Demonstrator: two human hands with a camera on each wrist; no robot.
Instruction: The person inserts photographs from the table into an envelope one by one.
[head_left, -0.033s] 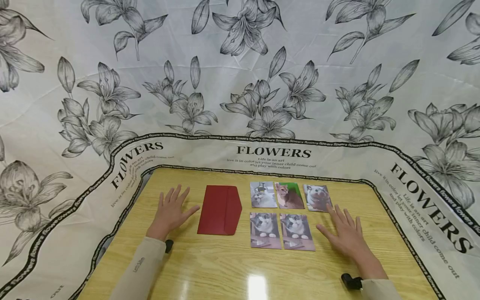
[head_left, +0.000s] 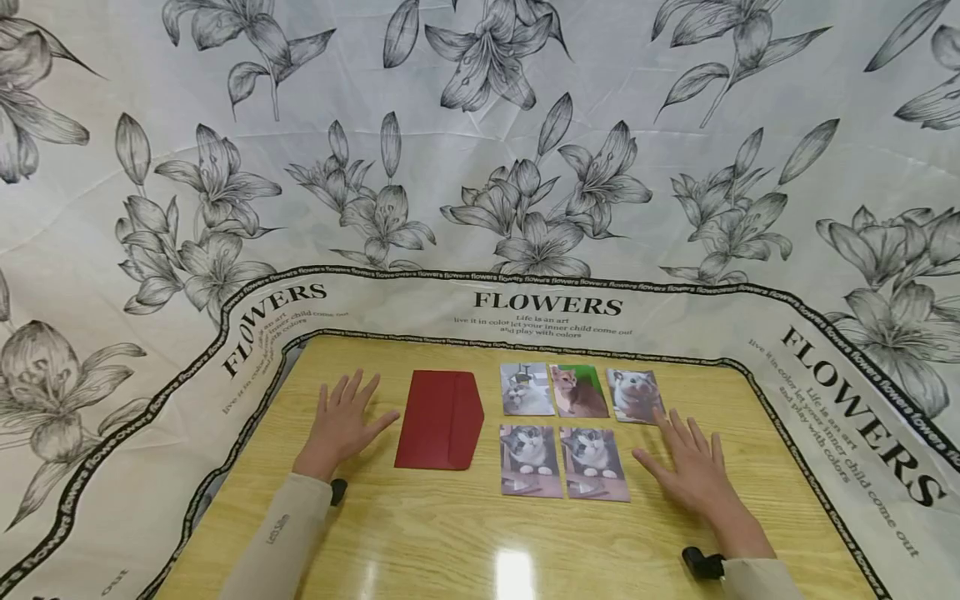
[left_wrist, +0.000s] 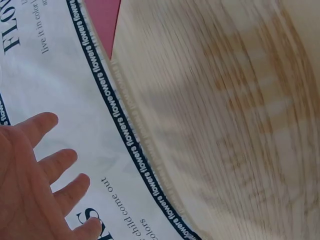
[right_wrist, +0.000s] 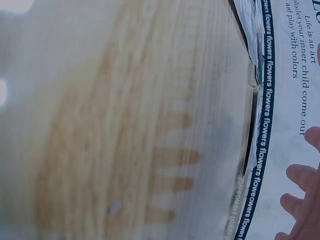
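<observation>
In the head view, my left hand [head_left: 341, 429] is spread with fingers apart, just left of a red envelope [head_left: 427, 421] whose pointed flap faces right. My right hand [head_left: 693, 471] is spread too, its index fingertip at the lower right corner of a photo card of a grey furry animal [head_left: 634, 393]. Left of that card, in the back row, lie a card with a reddish cat on green [head_left: 579, 392] and one with a pale cat [head_left: 527, 392]. In front, two matching grey-and-white cat cards [head_left: 531, 462] [head_left: 596, 467] lie side by side. Neither hand holds anything.
The cards and envelope lie flat on a yellow wood-grain table [head_left: 420, 533]. A white cloth with black lily prints [head_left: 551, 312] surrounds its back and sides. Dark wrist straps [head_left: 703, 563] show at both cuffs. Light glares off the table's front.
</observation>
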